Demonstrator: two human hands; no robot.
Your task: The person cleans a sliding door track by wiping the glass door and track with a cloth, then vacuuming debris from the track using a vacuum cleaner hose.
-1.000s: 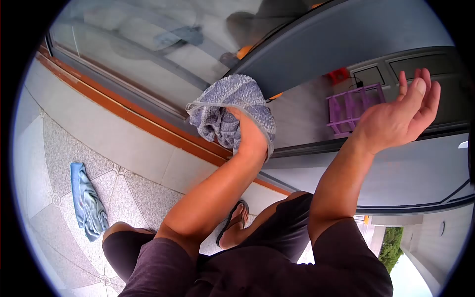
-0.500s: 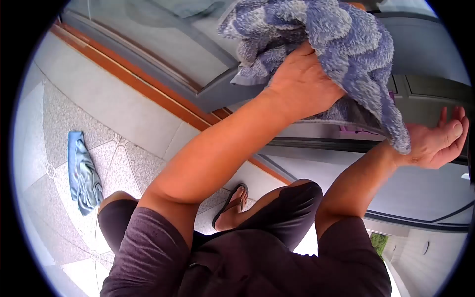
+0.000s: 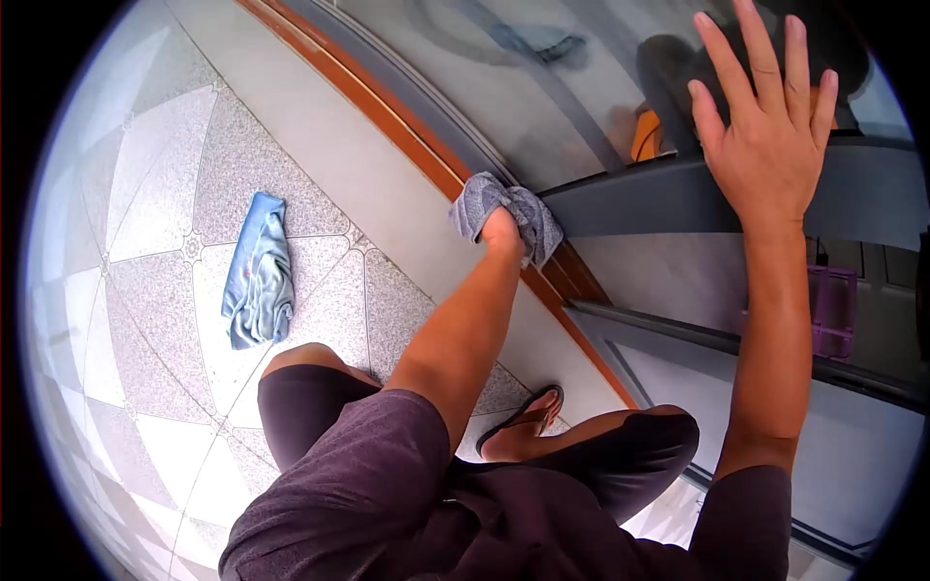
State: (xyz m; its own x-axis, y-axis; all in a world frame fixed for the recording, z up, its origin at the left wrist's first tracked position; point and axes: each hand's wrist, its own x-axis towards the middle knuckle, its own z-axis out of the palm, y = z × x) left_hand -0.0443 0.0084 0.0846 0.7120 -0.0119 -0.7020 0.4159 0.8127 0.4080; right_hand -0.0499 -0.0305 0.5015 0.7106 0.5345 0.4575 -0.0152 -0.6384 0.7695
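My left hand (image 3: 500,229) presses a grey-blue patterned towel (image 3: 535,215) against the lower corner of the grey-framed glass door (image 3: 620,203), by the brown threshold. The towel is bunched up and covers most of its fingers. Up at the right, my right hand (image 3: 768,160) is open, fingers spread, over the door's grey frame and glass pane. Whether its palm touches the door I cannot tell. Nothing is held in it.
A crumpled light-blue cloth (image 3: 260,276) lies on the patterned tile floor (image 3: 232,145) to my left. A brown track (image 3: 407,140) runs along the doorway. Behind the door stand a purple rack (image 3: 833,315) and an orange object (image 3: 646,136). My sandalled foot (image 3: 523,426) is near the threshold.
My left hand has brought the towel down from the upper part of the door to its bottom corner. My right hand has risen and spread its fingers. The view has shifted left.
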